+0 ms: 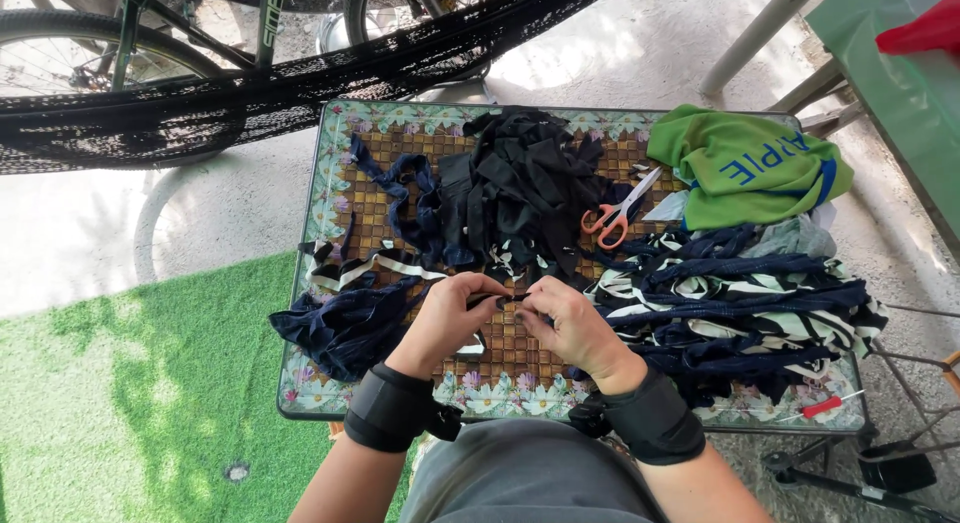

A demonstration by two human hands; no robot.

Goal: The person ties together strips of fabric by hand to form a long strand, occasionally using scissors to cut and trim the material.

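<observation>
My left hand [450, 318] and my right hand [572, 326] meet over the near middle of a small patterned table [330, 183], both pinching a thin dark fabric strip [503, 299] between their fingertips. Each wrist wears a black band. A heap of black fabric strips [525, 183] lies just beyond the hands. Dark blue cloth [345, 328] sits left of my left hand. A pile of navy and white striped strips [740, 303] lies right of my right hand.
Orange-handled scissors [612, 215] lie at the back right beside a folded green shirt [745, 168]. A red-handled tool [828, 406] rests at the table's near right corner. A black net [200, 103] and a bicycle [120, 43] stand behind; green turf [130, 403] lies left.
</observation>
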